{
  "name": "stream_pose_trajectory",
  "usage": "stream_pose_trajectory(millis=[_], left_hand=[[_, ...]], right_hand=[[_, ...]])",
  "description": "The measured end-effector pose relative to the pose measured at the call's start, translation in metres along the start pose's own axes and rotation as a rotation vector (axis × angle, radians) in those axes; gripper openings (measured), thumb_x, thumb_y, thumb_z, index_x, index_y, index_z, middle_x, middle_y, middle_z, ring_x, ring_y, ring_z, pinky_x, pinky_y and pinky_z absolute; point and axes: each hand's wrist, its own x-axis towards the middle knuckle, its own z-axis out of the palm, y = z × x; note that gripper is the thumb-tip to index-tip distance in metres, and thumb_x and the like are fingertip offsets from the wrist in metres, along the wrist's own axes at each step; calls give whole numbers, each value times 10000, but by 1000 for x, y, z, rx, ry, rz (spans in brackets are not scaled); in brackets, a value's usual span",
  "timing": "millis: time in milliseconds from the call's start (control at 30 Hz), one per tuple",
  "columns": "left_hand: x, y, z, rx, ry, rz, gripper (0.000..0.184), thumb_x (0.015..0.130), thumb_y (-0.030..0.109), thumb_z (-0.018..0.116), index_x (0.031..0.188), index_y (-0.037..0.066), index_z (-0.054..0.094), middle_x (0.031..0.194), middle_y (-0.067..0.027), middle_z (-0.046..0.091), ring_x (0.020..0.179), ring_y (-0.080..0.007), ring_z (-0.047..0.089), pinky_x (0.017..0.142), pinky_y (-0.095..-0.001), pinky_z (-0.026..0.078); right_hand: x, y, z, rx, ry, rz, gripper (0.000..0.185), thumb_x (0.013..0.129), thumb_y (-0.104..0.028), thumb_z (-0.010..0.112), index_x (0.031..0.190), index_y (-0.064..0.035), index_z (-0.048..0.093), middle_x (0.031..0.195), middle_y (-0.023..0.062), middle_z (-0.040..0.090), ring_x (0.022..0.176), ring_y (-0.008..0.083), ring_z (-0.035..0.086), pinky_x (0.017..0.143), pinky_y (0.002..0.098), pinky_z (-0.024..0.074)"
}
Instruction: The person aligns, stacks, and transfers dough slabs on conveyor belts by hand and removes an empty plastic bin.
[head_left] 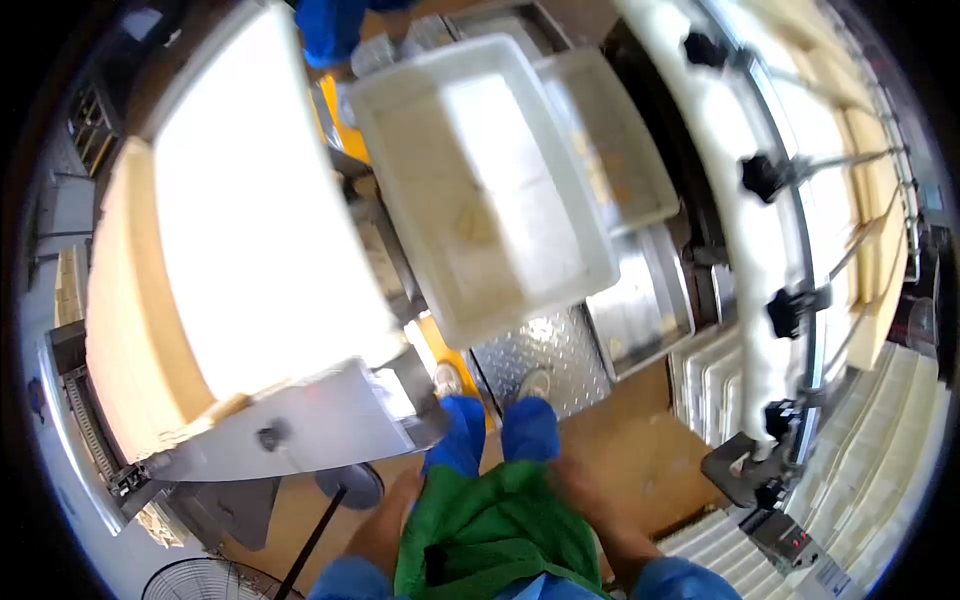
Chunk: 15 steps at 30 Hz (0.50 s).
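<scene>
My left hand hangs low beside the green apron, near my blue trouser leg, with its fingers blurred. On the apron's other side is my right hand, close to the cloth and also smeared; whether either hand grips the apron I cannot tell. Ahead of my feet a large whitish plastic tub lies at a slant, with a bright patch of light and a small yellowish spot on its bottom. A second tub sits partly beneath it to the right, with some pale bits inside.
A white conveyor belt with beige dough-like sheet runs on the left. Another belt with a metal rail and black knobs is on the right. Stacked white trays, a diamond-plate step and a fan stand nearby.
</scene>
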Motion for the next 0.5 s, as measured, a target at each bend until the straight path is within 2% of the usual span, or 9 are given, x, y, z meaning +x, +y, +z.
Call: stream_pose_trajectory(millis=[33, 100, 133, 233, 300, 433, 500], left_hand=[[-19, -12, -7, 34, -53, -38, 560, 909, 315, 553, 1307, -23, 348, 1298, -250, 429, 1183, -359, 448, 999, -436, 354], [-48, -32, -29, 82, -130, -112, 524, 909, 315, 549, 1283, -10, 380, 1280, -245, 447, 1163, -356, 462, 986, -434, 365], [-58, -41, -40, 104, -157, -142, 507, 909, 316, 547, 1272, -4, 396, 1271, -242, 456, 1153, -355, 469, 979, -432, 371], [-80, -62, -77, 119, -193, -219, 456, 908, 317, 541, 1237, 15, 444, 1244, -235, 482, 1123, -350, 491, 959, -428, 389], [-90, -72, -100, 103, -190, -244, 425, 908, 317, 537, 1213, 28, 476, 1226, -230, 500, 1103, -347, 505, 946, -426, 401], [-110, -86, -123, 75, -121, -165, 372, 907, 318, 529, 1167, 53, 539, 1191, -219, 535, 1063, -341, 534, 920, -421, 425], [-116, -89, -123, 112, -11, 37, 350, 906, 319, 525, 1144, 66, 571, 1173, -214, 552, 1043, -338, 549, 906, -418, 436]], right_hand=[[-12, -5, -7, -11, 14, -54, 323, 853, -274, 607, 1098, -64, 613, 1084, 188, 614, 1004, 358, 583, 880, 444, 466], [-20, -49, -46, 13, -16, 44, 299, 843, -256, 606, 1058, -49, 633, 1040, 187, 629, 954, 366, 602, 837, 433, 484], [-20, -61, -60, -2, 12, 18, 299, 843, -256, 606, 1058, -49, 633, 1040, 187, 629, 954, 366, 602, 837, 433, 484], [-18, -101, -113, 68, 39, 108, 284, 865, -240, 574, 1064, -44, 621, 972, 192, 624, 871, 334, 624, 759, 410, 499], [-12, -148, -158, 143, 475, -175, 192, 839, -139, 597, 989, -26, 639, 927, 183, 634, 849, 337, 630, 752, 387, 500], [3, -204, -212, 223, 618, -222, 161, 814, -72, 618, 963, -13, 634, 920, 182, 636, 856, 338, 629, 761, 365, 497], [9, -231, -231, 161, 610, -318, 152, 816, -72, 615, 954, -11, 632, 921, 182, 637, 857, 338, 629, 760, 369, 497]])
